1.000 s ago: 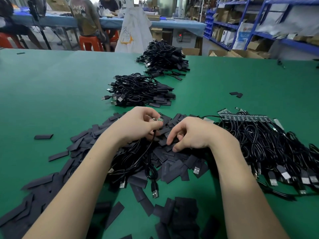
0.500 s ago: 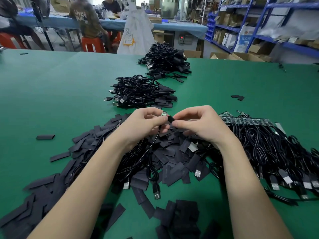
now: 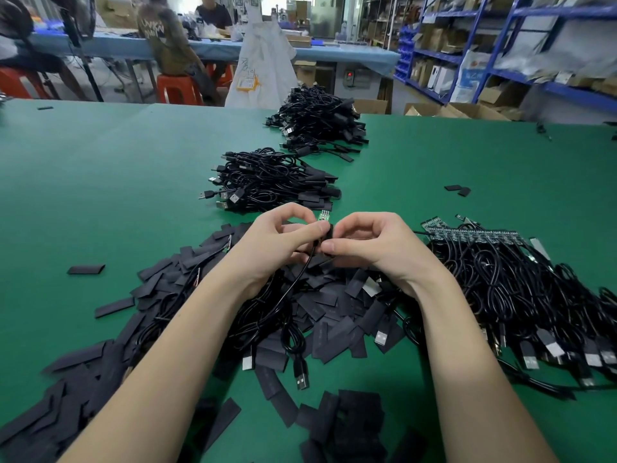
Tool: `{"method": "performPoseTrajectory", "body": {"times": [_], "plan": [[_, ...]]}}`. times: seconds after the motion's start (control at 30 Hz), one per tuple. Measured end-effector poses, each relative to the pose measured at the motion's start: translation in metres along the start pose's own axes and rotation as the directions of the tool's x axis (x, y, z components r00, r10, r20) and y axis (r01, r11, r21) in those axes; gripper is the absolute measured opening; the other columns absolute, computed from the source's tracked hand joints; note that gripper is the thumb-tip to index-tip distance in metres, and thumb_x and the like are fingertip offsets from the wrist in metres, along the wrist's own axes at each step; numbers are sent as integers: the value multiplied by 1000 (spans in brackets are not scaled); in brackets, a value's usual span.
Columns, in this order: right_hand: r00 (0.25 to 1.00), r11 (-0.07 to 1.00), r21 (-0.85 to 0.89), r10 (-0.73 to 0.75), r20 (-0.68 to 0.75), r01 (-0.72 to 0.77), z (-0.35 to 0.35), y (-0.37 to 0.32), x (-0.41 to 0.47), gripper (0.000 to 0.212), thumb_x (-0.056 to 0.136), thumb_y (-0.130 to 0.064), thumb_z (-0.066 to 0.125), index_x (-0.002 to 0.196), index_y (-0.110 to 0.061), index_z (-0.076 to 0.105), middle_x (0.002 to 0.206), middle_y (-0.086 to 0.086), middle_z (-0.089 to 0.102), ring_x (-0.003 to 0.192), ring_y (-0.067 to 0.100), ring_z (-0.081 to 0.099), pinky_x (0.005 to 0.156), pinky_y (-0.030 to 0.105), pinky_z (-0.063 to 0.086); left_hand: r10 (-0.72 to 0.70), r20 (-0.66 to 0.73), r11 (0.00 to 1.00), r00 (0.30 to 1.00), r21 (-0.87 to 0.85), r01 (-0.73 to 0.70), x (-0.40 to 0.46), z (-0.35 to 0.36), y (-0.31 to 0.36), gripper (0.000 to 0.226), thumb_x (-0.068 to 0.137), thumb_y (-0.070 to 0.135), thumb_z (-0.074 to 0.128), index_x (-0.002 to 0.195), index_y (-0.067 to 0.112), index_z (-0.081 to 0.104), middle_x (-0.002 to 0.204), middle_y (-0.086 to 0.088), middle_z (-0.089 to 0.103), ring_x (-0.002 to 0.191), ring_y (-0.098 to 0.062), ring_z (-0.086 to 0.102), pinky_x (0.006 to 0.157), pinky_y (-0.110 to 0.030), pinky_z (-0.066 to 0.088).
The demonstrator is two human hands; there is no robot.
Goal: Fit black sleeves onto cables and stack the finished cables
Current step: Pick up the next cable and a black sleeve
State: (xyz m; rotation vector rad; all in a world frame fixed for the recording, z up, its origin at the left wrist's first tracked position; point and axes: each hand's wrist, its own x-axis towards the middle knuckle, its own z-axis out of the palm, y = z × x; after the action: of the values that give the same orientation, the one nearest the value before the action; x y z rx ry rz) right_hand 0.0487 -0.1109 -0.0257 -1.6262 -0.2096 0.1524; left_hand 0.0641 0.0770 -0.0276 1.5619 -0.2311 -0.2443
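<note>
Green felt-covered desk (image 3: 100, 182) lies under your hands. Your left hand (image 3: 277, 242) pinches a thin black cable (image 3: 302, 275), its small green circuit-board tip (image 3: 324, 215) pointing toward 12 o'clock, while your right hand (image 3: 374, 245) pinches a short black sleeve (image 3: 329, 232) onto it.

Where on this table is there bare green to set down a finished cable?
Bare table runs left of the two finished piles, and again right of them, beyond two stray sleeves. It is crowded near the hands: loose sleeves below, unsleeved cables to the right.
</note>
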Motion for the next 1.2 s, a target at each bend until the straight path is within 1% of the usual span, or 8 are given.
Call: {"method": "performPoseTrajectory", "body": {"times": [0.13,0.3,0.47,0.67,0.77,0.9,1.03,1.2], "plan": [[1000,1000,18,-3,-15,3,0,0,1,22,64,-18,89,80,-14,74,91,19,77,85,23,75,79,35,63,12,29,1000,1000,-26,-12,0,-2,-1,12,91,20,73,86,18,62,82,-13,58,67,-16,51,62,-18,51],[997,1000,-11,5,-81,-6,-2,3,1,38,70,-9,89,104,-4,73,96,16,78,95,32,75,85,40,62,-1,61,994,998,-109,8,-1,-3,-1,5,95,13,66,94,9,63,81,-10,69,67,-16,67,67,-24,57],[991,1000,-20,-7,-131,5,-2,2,1,49,54,-22,92,98,-5,77,92,11,79,83,20,75,72,26,60,-17,94,991,995,-133,30,-1,-6,1,4,97,6,62,100,4,61,82,-14,70,67,-19,68,64,-22,55],[980,999,23,-31,-196,37,-5,4,1,33,50,-28,93,80,-18,81,86,8,79,71,15,74,65,23,58,-19,90,992,996,-123,30,0,-7,-2,2,95,6,65,94,8,64,83,-10,70,69,-19,69,66,-22,56],[975,977,201,-29,-222,74,-6,4,2,30,54,-22,92,82,-16,82,88,11,79,75,18,74,71,26,61,-25,96,992,995,-119,36,0,-8,-2,2,94,7,66,93,8,66,81,-8,71,69,-18,69,66,-21,56],[972,853,507,-4,-235,127,-5,5,4,15,66,-9,83,79,-16,82,90,8,78,86,16,76,71,20,59,-31,129,991,991,-122,46,0,-6,-2,6,94,6,66,89,10,66,78,-5,68,67,-18,67,66,-21,55],[977,826,552,13,-214,110,3,7,4,13,67,-8,81,76,-17,82,89,6,78,86,14,76,72,19,58,-23,139,991,990,-129,41,0,-5,-3,5,94,7,66,90,10,68,80,-6,68,69,-19,66,73,-24,57],[981,801,588,12,-194,107,7,8,6,12,67,-10,81,76,-17,82,89,7,78,87,14,76,73,19,58,-9,129,990,992,-141,27,1,-5,-3,3,94,6,66,92,7,68,80,-8,67,68,-18,64,72,-24,56]]}}
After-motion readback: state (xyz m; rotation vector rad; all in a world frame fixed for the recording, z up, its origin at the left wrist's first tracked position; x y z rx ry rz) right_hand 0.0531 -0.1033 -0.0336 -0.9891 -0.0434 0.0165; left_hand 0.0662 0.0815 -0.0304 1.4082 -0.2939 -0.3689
